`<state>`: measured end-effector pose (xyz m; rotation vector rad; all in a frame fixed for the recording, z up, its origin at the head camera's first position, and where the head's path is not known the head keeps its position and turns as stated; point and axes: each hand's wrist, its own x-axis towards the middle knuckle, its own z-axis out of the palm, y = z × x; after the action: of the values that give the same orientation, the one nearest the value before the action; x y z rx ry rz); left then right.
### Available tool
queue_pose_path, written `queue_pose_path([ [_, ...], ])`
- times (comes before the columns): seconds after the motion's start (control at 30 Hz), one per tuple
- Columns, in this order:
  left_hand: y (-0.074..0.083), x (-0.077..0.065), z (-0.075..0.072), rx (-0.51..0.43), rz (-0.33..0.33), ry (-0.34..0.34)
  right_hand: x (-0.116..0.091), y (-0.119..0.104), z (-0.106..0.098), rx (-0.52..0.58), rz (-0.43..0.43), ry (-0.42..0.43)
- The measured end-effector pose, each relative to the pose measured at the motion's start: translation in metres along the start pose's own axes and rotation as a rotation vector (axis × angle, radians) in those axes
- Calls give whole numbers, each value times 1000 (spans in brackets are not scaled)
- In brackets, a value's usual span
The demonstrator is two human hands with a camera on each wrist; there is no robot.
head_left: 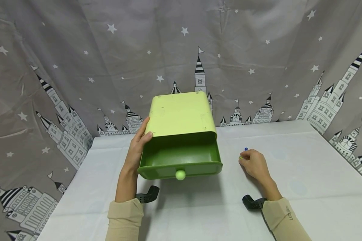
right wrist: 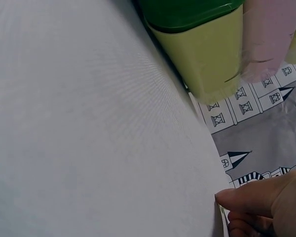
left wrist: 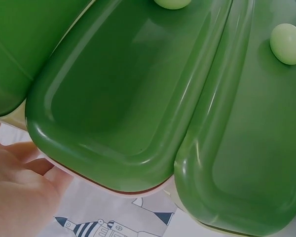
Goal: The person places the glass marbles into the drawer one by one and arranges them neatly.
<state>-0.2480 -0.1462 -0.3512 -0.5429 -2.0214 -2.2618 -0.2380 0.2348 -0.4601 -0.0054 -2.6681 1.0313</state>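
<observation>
A small green thing (head_left: 240,157) was near the bench's middle, toward 4 o'clock from the drawer box (head_left: 181,113). The right hand (head_left: 254,163) was pinching it between thumb and fingers. A blue bead (head_left: 246,149) sat just past it, at 1 o'clock. At 9 o'clock on the box, the left hand (head_left: 136,147) lay against the side, fingers nearly straight. The top drawer (head_left: 199,169) stuck out toward 6 o'clock, its round knob (head_left: 180,174) in front. Under the box was the white bench (head_left: 199,214), with a grey castle cloth (head_left: 169,50) at 12 o'clock.

I think the step was picking up the green thing. Next, I'd guess, called for a tight pinch and a gentle lift, with the box kept steady. The fingers hid most of the green thing, so I couldn't tell its shape.
</observation>
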Motion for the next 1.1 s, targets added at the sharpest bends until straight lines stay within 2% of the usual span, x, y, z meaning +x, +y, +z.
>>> queue_pose_path([
  [0.7,0,0,0,-2,-3,-6,0,0,2,1,-17,16],
  [1.1,-1,-1,0,8,-7,4,0,-1,1,0,0,8],
])
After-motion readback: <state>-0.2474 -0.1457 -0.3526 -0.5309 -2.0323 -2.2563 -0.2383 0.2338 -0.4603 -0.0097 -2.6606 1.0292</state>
